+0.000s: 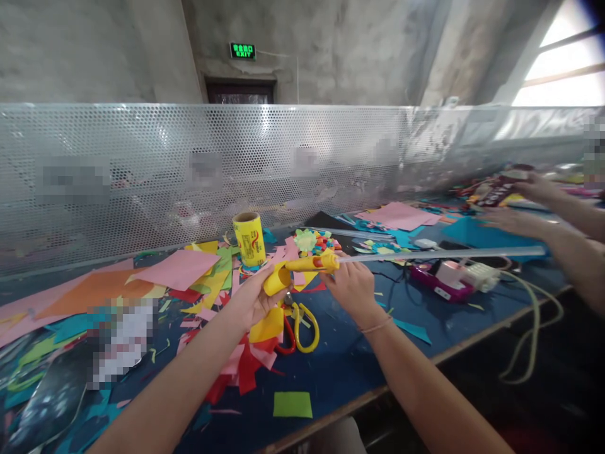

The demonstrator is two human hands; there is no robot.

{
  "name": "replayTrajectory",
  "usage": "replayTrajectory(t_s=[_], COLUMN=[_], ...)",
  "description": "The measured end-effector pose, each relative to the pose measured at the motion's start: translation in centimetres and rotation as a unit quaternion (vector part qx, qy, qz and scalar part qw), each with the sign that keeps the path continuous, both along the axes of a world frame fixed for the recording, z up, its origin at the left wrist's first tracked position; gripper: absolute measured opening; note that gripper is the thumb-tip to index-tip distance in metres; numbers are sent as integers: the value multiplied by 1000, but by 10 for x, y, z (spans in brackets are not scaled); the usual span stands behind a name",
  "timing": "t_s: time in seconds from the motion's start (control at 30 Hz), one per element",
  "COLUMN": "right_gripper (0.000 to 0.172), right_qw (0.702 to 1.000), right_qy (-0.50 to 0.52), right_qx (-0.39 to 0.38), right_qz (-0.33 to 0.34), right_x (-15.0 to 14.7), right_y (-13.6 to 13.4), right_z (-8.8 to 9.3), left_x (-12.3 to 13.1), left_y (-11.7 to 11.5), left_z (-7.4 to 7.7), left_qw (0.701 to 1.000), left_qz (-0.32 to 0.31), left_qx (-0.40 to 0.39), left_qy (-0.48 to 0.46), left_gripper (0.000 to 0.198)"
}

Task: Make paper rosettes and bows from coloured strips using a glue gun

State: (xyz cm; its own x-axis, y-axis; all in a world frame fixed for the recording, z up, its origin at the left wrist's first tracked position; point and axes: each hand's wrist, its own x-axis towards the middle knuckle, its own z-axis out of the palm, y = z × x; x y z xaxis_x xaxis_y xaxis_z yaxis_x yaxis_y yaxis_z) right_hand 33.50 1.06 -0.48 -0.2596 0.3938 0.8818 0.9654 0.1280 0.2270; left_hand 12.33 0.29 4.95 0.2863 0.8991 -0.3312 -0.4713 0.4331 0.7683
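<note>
Left hand (250,301) wraps glue gun (302,263) handle; right hand (352,287) pinches glue stick (439,255) at the gun, stick's long axis pointing toward tabletop (340,372) right end.

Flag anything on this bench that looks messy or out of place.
Cut paper scraps lie strewn across the blue table, around the scissors. A pale cord droops over the table's front edge. A long clear glue stick juts far out of the yellow glue gun held by the left hand and right hand.
</note>
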Motion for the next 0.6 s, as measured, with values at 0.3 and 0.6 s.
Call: replayTrajectory(t_s=[0.3,0.6], right_gripper=[20,24], right_qw=[999,999], right_qy=[-20,-26], right_qx=[30,23], right_qz=[24,6], right_x=[-3,3], right_y=[-6,-4], right_z=[9,7], left_x=[2,1], left_y=[-1,2], left_z=[2,0], left_qw=[1000,999], left_qz=[1,27], left_qx=[-19,-34], left_qy=[-7,-1], left_gripper=[18,13])
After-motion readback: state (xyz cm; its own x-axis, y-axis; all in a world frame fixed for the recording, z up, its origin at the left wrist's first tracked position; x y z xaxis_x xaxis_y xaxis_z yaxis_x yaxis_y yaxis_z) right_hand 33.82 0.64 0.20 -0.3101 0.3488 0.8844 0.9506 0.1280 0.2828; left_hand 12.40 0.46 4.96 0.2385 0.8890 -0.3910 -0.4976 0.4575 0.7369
